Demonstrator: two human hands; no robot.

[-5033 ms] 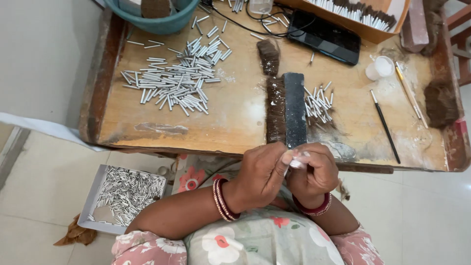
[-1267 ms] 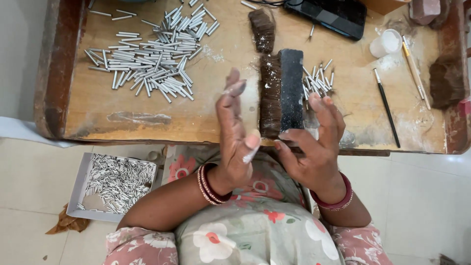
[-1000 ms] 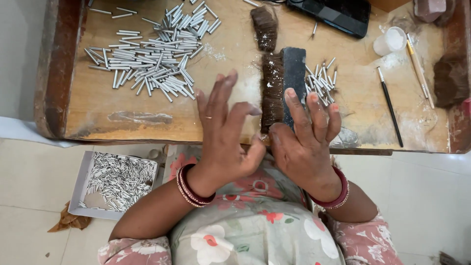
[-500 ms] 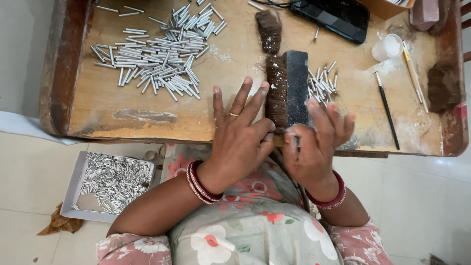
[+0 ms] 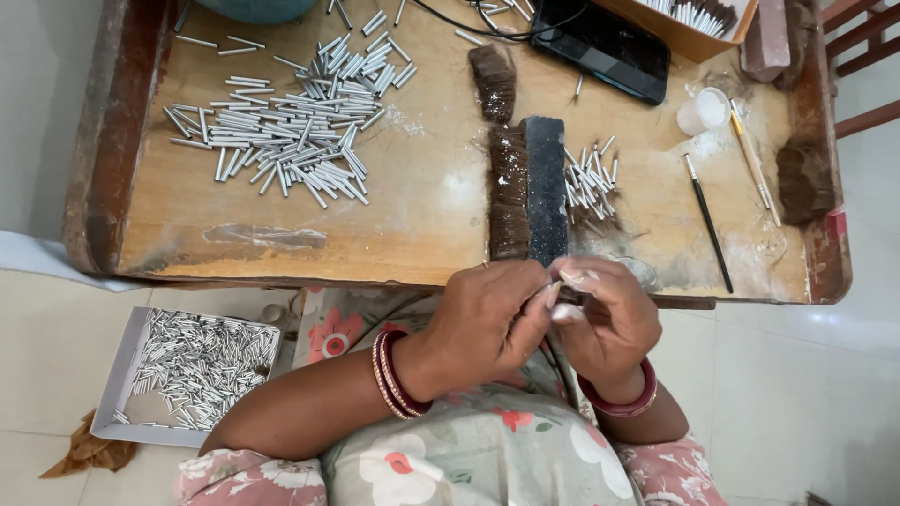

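Left hand (image 5: 492, 314) and right hand (image 5: 605, 314) meet just below the worktop (image 5: 422, 215) edge, fingertips pinched together on sth small and pale, prob. a short metal tube (image 5: 561, 280) w/ a tuft of hair; too small to be sure. Both hands closed round it, thumbs and forefingers touching. Red bangles (image 5: 394, 375) on left wrist, one on the right as well.

Step in hand, judging by pose: fitting or seating a tuft into a tube, fine fingertip work held close over the lap. Next move likely calls for steady pinch, no twisting loose, then a spot to put the piece down or a reach up for fresh hair.

Just above the hands: dark block (image 5: 546, 192) w/ brown hair bundle (image 5: 509, 192) lying alongside, touching it. Right of block, small scatter of short tubes (image 5: 589, 183). Further left, big pile of longer tubes (image 5: 291, 122). Second hair tuft (image 5: 494, 82) above the block. Thin brush (image 5: 708, 223), white cup (image 5: 703, 111), more hair (image 5: 804, 178) near right rim. Black flat device (image 5: 600, 42) at the top. On the floor, left of the lap, tray of tubes (image 5: 192, 365).

Hidden/unclear: the piece itself mostly covered by fingers; tube end and hair not separable. Top things cut off by frame: teal bowl, box of tubes. Lap below hands blocked by forearms.
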